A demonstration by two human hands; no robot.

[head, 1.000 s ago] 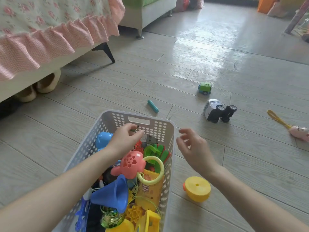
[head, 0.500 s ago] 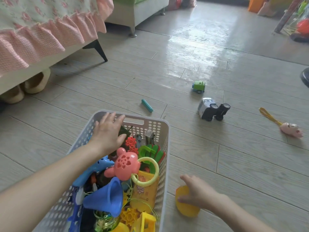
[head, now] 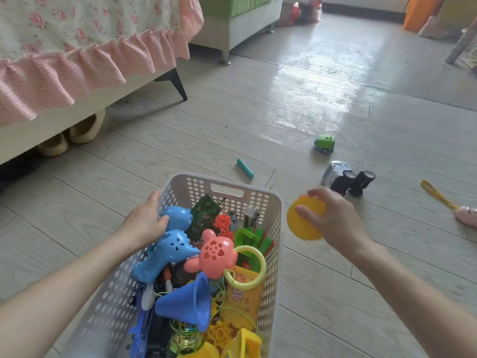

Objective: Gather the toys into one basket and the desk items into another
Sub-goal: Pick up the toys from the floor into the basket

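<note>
Right hand [head: 335,223] pinching the yellow disc toy [head: 305,220] beside the toy basket [head: 273,220]; left hand [head: 147,220] gripping its rim. Next it probably just needs dropping in.

Pale grey wood-look planks cover the floor [head: 296,107], glossy with daylight toward the far side. At left, a bed [head: 64,117] wears a floral cover with a pink gingham frill, on a dark angled leg [head: 174,82]. Beyond stands a white-and-green sofa [head: 240,24] on metal feet
</note>
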